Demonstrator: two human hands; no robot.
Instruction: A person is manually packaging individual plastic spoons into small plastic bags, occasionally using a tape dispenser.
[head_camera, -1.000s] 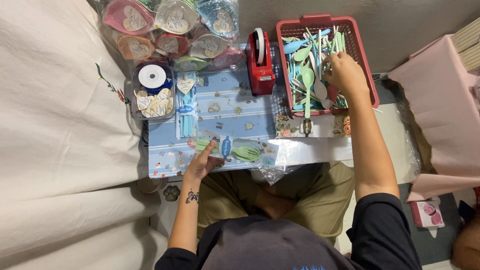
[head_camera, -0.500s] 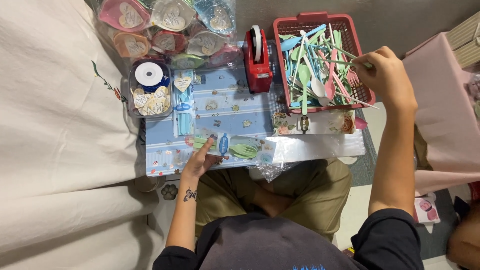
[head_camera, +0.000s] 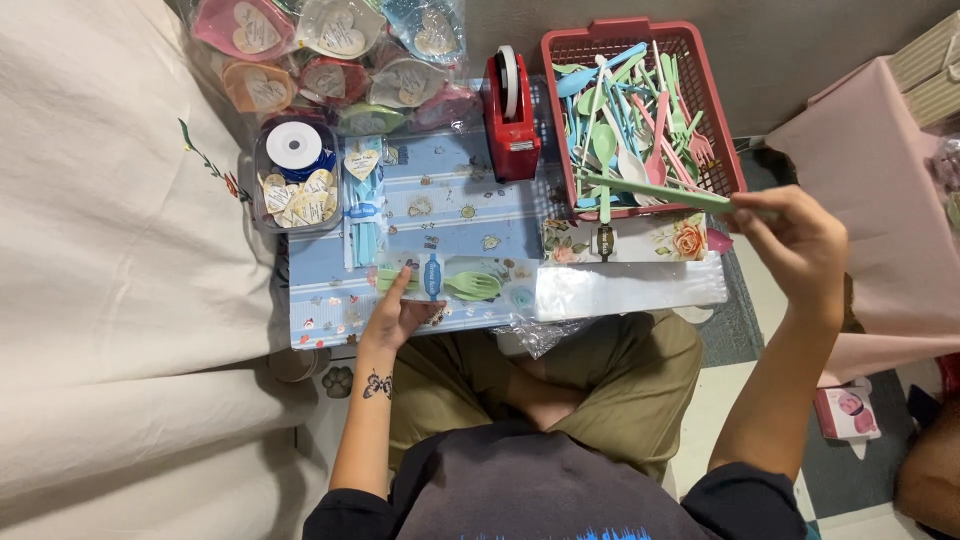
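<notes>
A: Movement on the right hand (head_camera: 795, 240): it was over the red basket (head_camera: 725, 120) a second ago, now drawn back, pinching a green utensil (head_camera: 660, 192) level across the rim.

B: And the left hand (head_camera: 398, 315)?

A: Unmoved, fingers flat, pressing the clear packet (head_camera: 450, 280) onto the blue board (head_camera: 450, 215).
</notes>
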